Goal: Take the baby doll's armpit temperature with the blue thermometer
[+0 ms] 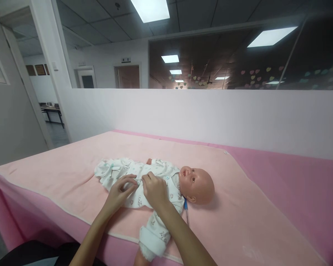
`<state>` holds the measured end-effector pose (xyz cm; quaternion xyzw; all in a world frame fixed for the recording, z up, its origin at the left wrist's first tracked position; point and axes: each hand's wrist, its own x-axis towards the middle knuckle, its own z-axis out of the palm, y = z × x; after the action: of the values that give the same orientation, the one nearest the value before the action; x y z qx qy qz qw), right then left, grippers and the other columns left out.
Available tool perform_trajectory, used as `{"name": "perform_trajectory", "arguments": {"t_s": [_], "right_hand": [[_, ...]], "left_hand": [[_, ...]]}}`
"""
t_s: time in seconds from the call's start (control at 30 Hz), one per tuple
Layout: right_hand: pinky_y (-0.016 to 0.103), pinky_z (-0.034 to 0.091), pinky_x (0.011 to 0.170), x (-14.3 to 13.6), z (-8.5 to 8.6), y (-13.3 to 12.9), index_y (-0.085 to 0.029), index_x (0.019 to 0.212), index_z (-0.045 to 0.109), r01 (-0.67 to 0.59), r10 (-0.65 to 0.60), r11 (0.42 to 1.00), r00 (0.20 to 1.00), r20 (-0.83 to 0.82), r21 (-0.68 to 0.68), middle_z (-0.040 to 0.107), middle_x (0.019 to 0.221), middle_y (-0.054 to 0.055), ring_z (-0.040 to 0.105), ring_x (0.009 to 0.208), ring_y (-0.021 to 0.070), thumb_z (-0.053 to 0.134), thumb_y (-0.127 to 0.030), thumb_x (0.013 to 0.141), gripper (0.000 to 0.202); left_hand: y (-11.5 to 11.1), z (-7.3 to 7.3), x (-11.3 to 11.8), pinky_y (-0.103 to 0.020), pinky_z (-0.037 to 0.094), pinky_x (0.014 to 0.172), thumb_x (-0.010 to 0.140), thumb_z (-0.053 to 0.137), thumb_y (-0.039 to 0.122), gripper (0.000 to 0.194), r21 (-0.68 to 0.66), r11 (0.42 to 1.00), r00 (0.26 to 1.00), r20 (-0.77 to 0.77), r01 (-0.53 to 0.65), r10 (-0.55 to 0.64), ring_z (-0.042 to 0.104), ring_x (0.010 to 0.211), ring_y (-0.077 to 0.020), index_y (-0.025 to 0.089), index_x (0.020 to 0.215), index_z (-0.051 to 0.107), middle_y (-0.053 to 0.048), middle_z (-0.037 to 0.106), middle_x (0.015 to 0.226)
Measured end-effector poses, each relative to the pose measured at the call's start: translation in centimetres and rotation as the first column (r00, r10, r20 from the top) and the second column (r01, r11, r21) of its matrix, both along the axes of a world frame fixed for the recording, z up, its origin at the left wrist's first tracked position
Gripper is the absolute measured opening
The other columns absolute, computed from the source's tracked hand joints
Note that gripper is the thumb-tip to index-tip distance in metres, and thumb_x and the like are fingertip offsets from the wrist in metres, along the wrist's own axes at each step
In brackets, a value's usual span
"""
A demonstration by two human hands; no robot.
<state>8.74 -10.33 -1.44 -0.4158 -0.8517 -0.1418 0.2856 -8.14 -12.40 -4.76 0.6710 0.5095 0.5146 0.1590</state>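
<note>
A baby doll (202,186) lies on its back with its head to the right, dressed in a white printed romper (163,190). My left hand (122,190) is at the romper's front, thumb and fingers curled in a pinch on the fabric. Close beside it, my right hand (155,189) also pinches the cloth along the front opening, near a small snap. My fingers hide most of the edge between them. The doll's near arm lies towards me in a sleeve with a folded white cuff (151,242); its far hand (149,161) shows beyond the body.
The doll rests on a light pink blanket (238,221) over a darker pink cover (280,170). A thin blue-ended item (186,205) sticks out beside the doll's neck. Behind the table is a white wall (197,114) with windows above; a door (13,99) stands at the left.
</note>
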Motion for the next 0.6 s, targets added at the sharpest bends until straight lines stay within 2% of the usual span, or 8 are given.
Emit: {"name": "perform_trajectory", "arguments": {"t_s": [0.2, 0.33, 0.4, 0.5, 0.6], "right_hand": [[0.021, 0.031, 0.049, -0.1, -0.3, 0.2, -0.022, 0.088, 0.055, 0.004, -0.004, 1.0, 1.0, -0.007, -0.014, 0.057, 0.083, 0.001, 0.053, 0.062, 0.0112, 0.037, -0.024, 0.088, 0.018], [0.022, 0.035, 0.053, 0.1, 0.4, -0.4, -0.021, 0.091, 0.056, -0.001, -0.002, 0.996, 0.999, -0.035, -0.087, 0.056, 0.087, 0.002, 0.054, 0.067, 0.0128, 0.039, -0.023, 0.087, 0.018], [0.023, 0.038, 0.059, 0.6, 0.9, -1.7, -0.021, 0.096, 0.055, -0.033, 0.027, 0.993, 0.998, -0.055, -0.117, 0.056, 0.093, 0.003, 0.055, 0.074, 0.0139, 0.042, -0.023, 0.085, 0.018], [0.026, 0.041, 0.071, 2.5, 0.9, -5.0, -0.024, 0.109, 0.051, -0.052, 0.039, 0.991, 0.993, -0.108, -0.124, 0.05, 0.116, 0.005, 0.054, 0.087, 0.0161, 0.046, -0.024, 0.082, 0.027], [0.03, 0.041, 0.076, 5.7, -1.2, -8.7, -0.029, 0.113, 0.05, 0.106, -0.132, 0.985, 0.969, -0.208, -0.133, 0.047, 0.124, 0.005, 0.053, 0.095, 0.0195, 0.045, -0.03, 0.083, 0.03]], "left_hand": [[-0.1, 0.0, 0.0, -0.039, 0.041, 0.09, 0.075, 0.057, 0.041, 0.021, -0.005, 1.0, 1.0, -0.014, -0.005, 0.005, 0.049, 0.109, -0.025, 0.022, 0.077, 0.065, -0.008, 0.057, 0.113], [-0.1, -0.1, -0.1, -0.039, 0.04, 0.091, 0.074, 0.059, 0.038, 0.018, 0.013, 1.0, 1.0, -0.019, 0.005, -0.005, 0.049, 0.109, -0.0247, 0.021, 0.074, 0.064, -0.007, 0.057, 0.112], [0.0, -0.3, -0.3, -0.039, 0.04, 0.091, 0.073, 0.059, 0.038, 0.018, 0.016, 1.0, 1.0, -0.02, 0.017, -0.016, 0.05, 0.109, -0.0247, 0.021, 0.073, 0.063, -0.007, 0.058, 0.111], [-0.2, -0.1, -0.7, -0.037, 0.042, 0.089, 0.074, 0.059, 0.04, 0.02, 0.013, 1.0, 0.998, -0.052, 0.027, -0.027, 0.05, 0.108, -0.0252, 0.021, 0.072, 0.062, -0.007, 0.058, 0.111], [-0.6, 1.4, -0.4, -0.034, 0.046, 0.082, 0.076, 0.055, 0.042, 0.021, 0.026, 1.0, 0.993, -0.117, 0.004, -0.001, 0.052, 0.106, -0.0259, 0.021, 0.072, 0.06, -0.006, 0.058, 0.111]]}}
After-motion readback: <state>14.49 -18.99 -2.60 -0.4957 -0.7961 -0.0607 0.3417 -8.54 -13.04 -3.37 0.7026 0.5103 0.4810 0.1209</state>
